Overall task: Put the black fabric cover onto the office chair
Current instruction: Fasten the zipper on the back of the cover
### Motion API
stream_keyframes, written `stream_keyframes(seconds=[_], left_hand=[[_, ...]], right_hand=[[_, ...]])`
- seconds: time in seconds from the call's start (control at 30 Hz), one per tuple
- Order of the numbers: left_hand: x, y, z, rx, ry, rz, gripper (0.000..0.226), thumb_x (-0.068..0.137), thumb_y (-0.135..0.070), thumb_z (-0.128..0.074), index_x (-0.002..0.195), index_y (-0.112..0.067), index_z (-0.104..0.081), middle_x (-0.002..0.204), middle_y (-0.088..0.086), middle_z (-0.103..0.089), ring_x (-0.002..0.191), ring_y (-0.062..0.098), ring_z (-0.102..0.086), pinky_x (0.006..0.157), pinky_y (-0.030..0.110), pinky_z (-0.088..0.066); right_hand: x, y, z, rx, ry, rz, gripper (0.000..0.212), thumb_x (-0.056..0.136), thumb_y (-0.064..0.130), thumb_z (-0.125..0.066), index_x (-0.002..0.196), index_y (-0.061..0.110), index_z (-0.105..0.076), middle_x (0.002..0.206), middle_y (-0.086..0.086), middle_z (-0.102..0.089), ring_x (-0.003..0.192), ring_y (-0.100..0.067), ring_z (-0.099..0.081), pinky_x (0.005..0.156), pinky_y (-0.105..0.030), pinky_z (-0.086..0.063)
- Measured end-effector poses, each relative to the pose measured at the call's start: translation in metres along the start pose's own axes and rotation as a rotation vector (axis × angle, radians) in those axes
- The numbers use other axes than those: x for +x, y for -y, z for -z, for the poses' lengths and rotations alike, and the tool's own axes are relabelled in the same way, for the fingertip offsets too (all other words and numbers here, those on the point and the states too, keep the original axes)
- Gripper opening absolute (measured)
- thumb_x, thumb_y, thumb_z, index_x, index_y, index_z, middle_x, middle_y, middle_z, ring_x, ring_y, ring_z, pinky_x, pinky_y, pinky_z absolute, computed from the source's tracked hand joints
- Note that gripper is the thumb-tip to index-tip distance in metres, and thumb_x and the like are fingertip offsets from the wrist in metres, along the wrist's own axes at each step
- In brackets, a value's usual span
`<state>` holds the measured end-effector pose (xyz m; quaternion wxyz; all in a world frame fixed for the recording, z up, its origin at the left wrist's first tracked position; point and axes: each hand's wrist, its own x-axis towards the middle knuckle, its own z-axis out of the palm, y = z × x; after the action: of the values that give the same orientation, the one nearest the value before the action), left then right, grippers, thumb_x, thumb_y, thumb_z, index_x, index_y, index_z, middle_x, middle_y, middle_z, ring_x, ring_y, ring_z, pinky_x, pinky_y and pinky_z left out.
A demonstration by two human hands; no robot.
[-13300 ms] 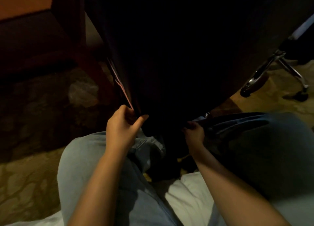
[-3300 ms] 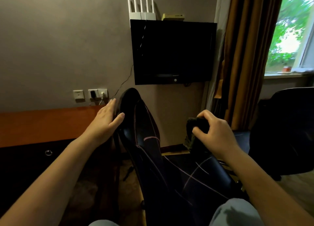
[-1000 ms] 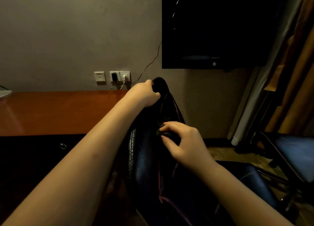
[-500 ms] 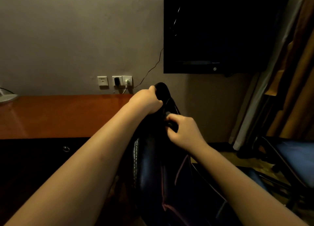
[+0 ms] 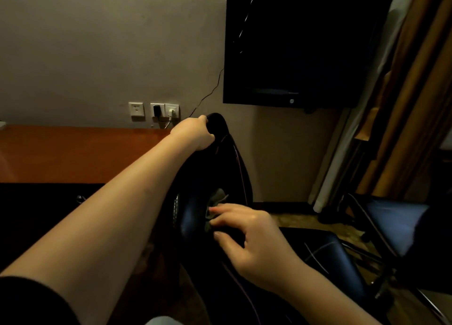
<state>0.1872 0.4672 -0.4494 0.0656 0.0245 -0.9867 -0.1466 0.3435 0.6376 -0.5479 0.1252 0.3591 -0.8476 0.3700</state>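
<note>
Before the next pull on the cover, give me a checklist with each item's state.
1. Left hand has a grip on the black cover at the top of the backrest: ok.
2. Right hand has a grip on the grey fabric edge: cannot tell, blurred.
3. Cover drawn down the backrest: not ok, glossy leather shows beside the right hand.
4. Seat covered: cannot tell, too dark.
5. Second chair stands apart, at the right: ok.
</note>
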Motion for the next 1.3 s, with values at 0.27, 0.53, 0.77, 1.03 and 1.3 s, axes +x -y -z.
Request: stream_keyframes(seconds=[0.27, 0.53, 0.77, 1.03, 1.3], left_hand=[[-0.008, 0.001, 0.000, 0.010, -0.027, 0.009, 0.055, 0.098, -0.032, -0.047, 0.146, -0.011, -0.032, 0.130, 0.017, -0.052, 0.112, 0.033, -0.053, 0.084, 0.039, -0.048], [0.004, 0.004, -0.007, 0.036, -0.067, 0.000, 0.054, 0.098, -0.033, -0.045, 0.144, -0.009, -0.032, 0.128, 0.018, -0.053, 0.106, 0.032, -0.054, 0.079, 0.038, -0.046], [0.023, 0.008, -0.012, 0.007, -0.103, -0.009, 0.051, 0.096, -0.033, -0.047, 0.140, -0.010, -0.037, 0.124, 0.015, -0.055, 0.096, 0.027, -0.051, 0.073, 0.035, -0.041], [0.029, 0.011, -0.014, -0.039, -0.123, -0.003, 0.049, 0.095, -0.033, -0.049, 0.136, -0.009, -0.039, 0.124, 0.015, -0.056, 0.107, 0.032, -0.055, 0.077, 0.035, -0.044], [0.018, 0.008, -0.010, -0.050, -0.100, -0.015, 0.056, 0.094, -0.034, -0.052, 0.141, -0.010, -0.034, 0.122, 0.015, -0.056, 0.095, 0.028, -0.056, 0.074, 0.035, -0.048]], right_hand=[[-0.006, 0.005, -0.010, 0.037, -0.095, -0.027, 0.023, 0.085, 0.014, -0.068, 0.107, 0.021, -0.066, 0.105, 0.014, -0.066, 0.104, 0.001, -0.058, 0.090, -0.010, -0.045], [0.054, -0.023, -0.011, 0.014, -0.187, -0.131, 0.026, 0.085, 0.008, -0.067, 0.109, 0.014, -0.064, 0.108, 0.008, -0.058, 0.105, -0.003, -0.053, 0.086, 0.001, -0.034], [0.111, -0.058, -0.004, -0.010, -0.171, -0.212, 0.019, 0.085, 0.011, -0.065, 0.104, 0.015, -0.062, 0.100, 0.009, -0.058, 0.103, -0.012, -0.057, 0.076, -0.016, -0.035], [0.145, -0.085, -0.005, 0.047, -0.178, -0.374, 0.031, 0.090, 0.019, -0.063, 0.121, 0.019, -0.060, 0.120, 0.000, -0.062, 0.110, -0.015, -0.056, 0.080, -0.020, -0.038], [0.112, -0.072, -0.007, 0.022, -0.196, -0.293, 0.025, 0.086, 0.019, -0.066, 0.110, 0.012, -0.066, 0.105, 0.003, -0.061, 0.103, -0.015, -0.058, 0.080, -0.018, -0.039]])
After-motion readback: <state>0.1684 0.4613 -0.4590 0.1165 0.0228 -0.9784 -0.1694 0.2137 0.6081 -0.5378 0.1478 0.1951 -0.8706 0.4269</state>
